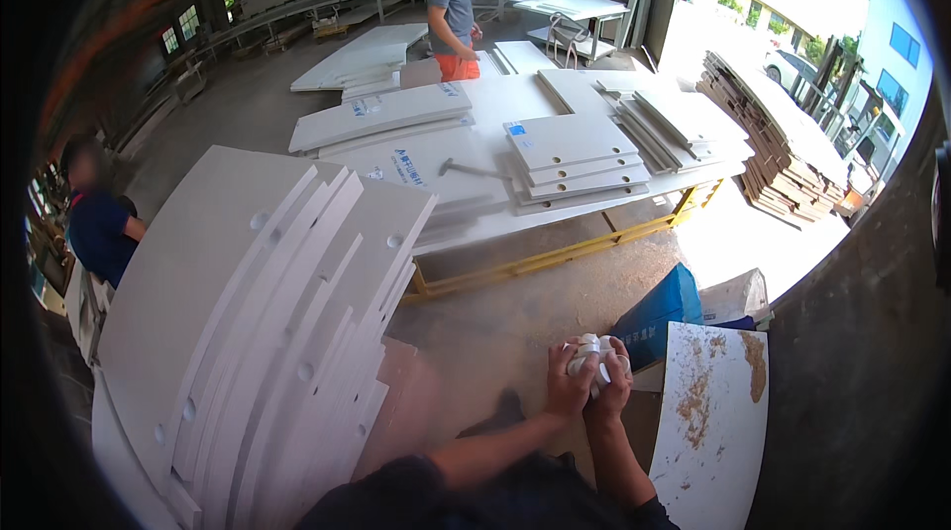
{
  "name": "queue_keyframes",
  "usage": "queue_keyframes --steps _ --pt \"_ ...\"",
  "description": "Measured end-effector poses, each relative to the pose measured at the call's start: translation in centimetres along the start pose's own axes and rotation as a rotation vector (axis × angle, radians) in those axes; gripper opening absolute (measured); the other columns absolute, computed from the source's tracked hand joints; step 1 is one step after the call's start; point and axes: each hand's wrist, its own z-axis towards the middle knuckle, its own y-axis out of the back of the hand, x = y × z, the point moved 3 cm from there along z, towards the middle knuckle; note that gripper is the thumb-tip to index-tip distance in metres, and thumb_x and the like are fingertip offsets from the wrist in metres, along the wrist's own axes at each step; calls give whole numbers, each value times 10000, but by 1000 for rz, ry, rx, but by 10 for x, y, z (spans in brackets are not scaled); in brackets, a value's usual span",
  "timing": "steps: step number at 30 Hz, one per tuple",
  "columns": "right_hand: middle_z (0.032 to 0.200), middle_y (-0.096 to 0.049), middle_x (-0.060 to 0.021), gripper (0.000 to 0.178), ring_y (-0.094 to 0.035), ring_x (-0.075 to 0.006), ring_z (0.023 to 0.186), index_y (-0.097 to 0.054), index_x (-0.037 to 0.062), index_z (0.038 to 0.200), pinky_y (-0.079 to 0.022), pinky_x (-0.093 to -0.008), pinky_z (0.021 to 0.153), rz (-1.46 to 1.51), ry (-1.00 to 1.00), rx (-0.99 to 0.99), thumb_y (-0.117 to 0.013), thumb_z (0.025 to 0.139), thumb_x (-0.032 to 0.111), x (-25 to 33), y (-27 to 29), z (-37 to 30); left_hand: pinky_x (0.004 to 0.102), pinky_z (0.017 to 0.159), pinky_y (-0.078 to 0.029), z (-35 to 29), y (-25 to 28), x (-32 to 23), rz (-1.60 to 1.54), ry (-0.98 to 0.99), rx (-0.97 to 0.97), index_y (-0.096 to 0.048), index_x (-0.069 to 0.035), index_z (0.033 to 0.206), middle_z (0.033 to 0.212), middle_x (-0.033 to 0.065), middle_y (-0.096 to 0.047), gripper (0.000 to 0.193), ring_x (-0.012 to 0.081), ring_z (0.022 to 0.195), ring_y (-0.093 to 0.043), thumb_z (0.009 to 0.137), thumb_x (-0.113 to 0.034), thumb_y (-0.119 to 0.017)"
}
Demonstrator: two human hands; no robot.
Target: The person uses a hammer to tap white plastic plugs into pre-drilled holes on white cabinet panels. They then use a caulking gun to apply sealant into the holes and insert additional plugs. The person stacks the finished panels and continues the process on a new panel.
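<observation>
The bare left hand (567, 381) and bare right hand (616, 389) are cupped together around a clump of small, white, rounded pieces (592, 343), in the near part of the scene, right of centre. The grip is closed in, full of the pieces, with fingers bent over them from both sides; how many lie within the palms I cannot tell. The clump sits right inside the grip, so neither hand is nearer: the left covers its left flank, the right its right flank, and white shows between them and at the far edge. As a whole it is compact, with no clear long axis; single pieces seem turned different ways, and fingers hide most ends. Just beyond and to the right of the hands stands a blue sack (658, 310); near and right is a flat white panel with brown smears (715, 456). A thick stack of white boards (203, 253) fills the near left, well apart.
</observation>
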Motion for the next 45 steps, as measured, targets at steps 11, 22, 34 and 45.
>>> queue_keyframes --steps 11,22,34,45 --pt "1213 -662 -145 415 -662 -222 1070 -581 4 1391 -550 -346 922 -41 -108 249 -576 1024 198 -58 -163 309 421 1041 -471 327 -30 38 41 -130 -226 -645 10 1168 1301 171 -541 329 319 1215 -553 948 -225 -714" --pt "1202 -685 -134 410 -640 -216 1061 -658 25 1360 -517 -355 941 -269 -628 689 -597 1029 259 -275 -378 502 385 1013 -484 579 117 99 197 -93 -982 -629 -7 1285 1288 132 -568 405 260 1169 -588 962 -243 -697" --pt "1159 -695 -62 409 -667 -180 918 -688 144 1364 -533 -323 759 -470 -751 741 -649 977 272 -486 -483 565 415 983 -534 719 271 165 177 254 -1097 -650 69 1274 1307 218 -604 529 308 1196 -622 954 -352 -664" --pt "1145 -748 -215 335 -723 -330 1050 -740 56 1240 -547 -407 921 -1069 -176 797 -609 1011 263 -518 -510 570 522 1063 -449 718 332 214 820 91 -1198 -661 27 1185 1296 263 -563 436 431 1271 -518 902 -294 -743"
